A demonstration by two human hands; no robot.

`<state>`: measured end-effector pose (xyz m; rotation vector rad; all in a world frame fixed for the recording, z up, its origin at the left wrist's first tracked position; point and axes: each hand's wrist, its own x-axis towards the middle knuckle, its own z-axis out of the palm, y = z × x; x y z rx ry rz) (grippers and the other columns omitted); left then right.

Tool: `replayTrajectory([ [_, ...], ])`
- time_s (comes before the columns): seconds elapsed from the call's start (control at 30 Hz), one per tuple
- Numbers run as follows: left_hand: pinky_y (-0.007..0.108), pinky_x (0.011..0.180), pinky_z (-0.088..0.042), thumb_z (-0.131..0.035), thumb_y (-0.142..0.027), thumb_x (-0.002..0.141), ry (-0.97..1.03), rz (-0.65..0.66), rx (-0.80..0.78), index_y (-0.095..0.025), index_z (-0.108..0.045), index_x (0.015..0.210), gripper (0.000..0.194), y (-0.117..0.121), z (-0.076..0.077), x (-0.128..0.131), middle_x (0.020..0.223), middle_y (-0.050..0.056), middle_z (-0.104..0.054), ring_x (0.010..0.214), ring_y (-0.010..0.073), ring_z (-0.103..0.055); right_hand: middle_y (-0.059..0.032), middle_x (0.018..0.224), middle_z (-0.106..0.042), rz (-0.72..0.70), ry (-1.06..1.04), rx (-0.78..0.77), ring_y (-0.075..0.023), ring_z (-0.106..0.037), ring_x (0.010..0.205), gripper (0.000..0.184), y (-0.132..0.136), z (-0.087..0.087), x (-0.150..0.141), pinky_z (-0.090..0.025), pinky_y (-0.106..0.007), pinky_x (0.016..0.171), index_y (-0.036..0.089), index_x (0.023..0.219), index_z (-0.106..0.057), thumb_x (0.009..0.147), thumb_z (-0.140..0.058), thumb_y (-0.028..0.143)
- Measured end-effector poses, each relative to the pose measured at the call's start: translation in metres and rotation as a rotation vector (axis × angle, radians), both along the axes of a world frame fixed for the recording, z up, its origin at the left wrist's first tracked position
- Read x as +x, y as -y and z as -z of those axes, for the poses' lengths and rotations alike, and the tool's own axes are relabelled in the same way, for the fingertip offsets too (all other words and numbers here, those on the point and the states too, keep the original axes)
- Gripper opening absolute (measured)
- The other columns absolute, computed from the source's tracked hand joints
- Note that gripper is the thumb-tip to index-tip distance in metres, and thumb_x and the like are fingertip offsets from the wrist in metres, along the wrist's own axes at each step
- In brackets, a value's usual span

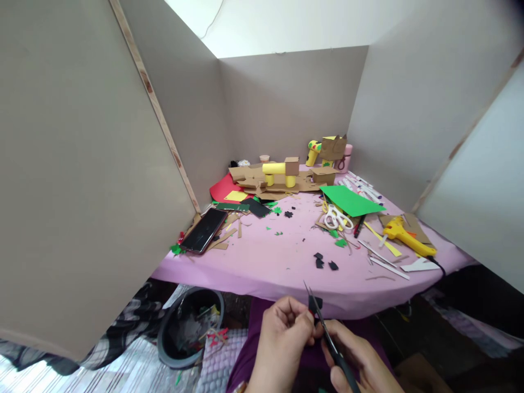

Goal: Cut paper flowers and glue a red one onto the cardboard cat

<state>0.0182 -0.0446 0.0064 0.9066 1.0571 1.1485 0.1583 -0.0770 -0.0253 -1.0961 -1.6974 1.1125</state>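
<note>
- Scissors point(336, 356) with dark handles sit in the right hand point(360, 349), its fingers curled round the handles; the blades point up and away, tips slightly parted.
- The left hand point(286, 330) has its fingers pinched narrow on a small black piece point(317, 302), held just over the near edge of the counter point(254, 262). The blades lie across this piece.
- A touch of red shows at the left fingertips, perhaps part of what they hold; it is too small to tell.
- Just beyond the fingers, small black scraps point(319, 263) lie on the pink-covered counter.
- Farther out, past those scraps, is a black flower-like cutout point(289, 214).
- Straight ahead of the fingers, at the back, a figure of yellow tubes point(274, 169) with a cardboard box at one end stands among flat cardboard pieces point(313, 183).
- Ahead and to the right of the fingers are white-handled shears point(338, 217), beside a green sheet point(352, 201); farther right, a yellow glue gun point(409, 238) rests partly on cardboard.
- Ahead and to the left of the fingers lies a dark-screened phone point(204, 230), with a red sheet point(223, 188) behind it.
- Left of the fingers, below the counter, a dark bucket point(164, 341) holds scraps.
</note>
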Motion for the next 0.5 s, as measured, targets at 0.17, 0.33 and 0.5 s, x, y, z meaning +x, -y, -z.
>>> replayTrajectory([
  [0.17, 0.021, 0.044, -0.028, -0.061, -0.025, 0.062, -0.051, 0.025, 0.013, -0.018, -0.050, 0.055, 0.015, -0.0024, 0.0025, -0.0024, 0.042, -0.004, -0.051, 0.040, 0.0077, -0.038, -0.0050, 0.072, -0.061, 0.025, -0.008, 0.007, -0.0192, -0.057, 0.062, 0.052, -0.0012, -0.0015, 0.0006, -0.050, -0.026, 0.058, 0.020, 0.101, -0.063, 0.078, -0.049, 0.064],
  [0.33, 0.021, 0.045, -0.027, -0.061, -0.024, 0.063, -0.054, -0.007, 0.021, -0.017, -0.051, 0.054, 0.015, 0.0004, -0.0037, -0.0025, 0.042, -0.004, -0.049, 0.041, 0.0075, -0.039, -0.0023, 0.065, -0.058, -0.001, 0.003, -0.019, -0.0167, -0.053, 0.055, 0.047, -0.0010, -0.0002, 0.0015, -0.047, -0.024, 0.053, 0.019, 0.090, -0.062, 0.078, -0.049, 0.063],
  [0.5, 0.021, 0.048, -0.031, -0.058, -0.021, 0.064, -0.024, -0.018, 0.015, -0.016, -0.052, 0.056, 0.011, 0.0027, -0.0060, -0.0017, 0.045, -0.004, -0.051, 0.043, 0.0077, -0.042, -0.0012, 0.059, -0.055, 0.036, -0.012, 0.010, -0.0170, -0.053, 0.052, 0.048, 0.0002, 0.0029, 0.0004, -0.047, -0.025, 0.052, 0.020, 0.091, -0.063, 0.078, -0.048, 0.065],
])
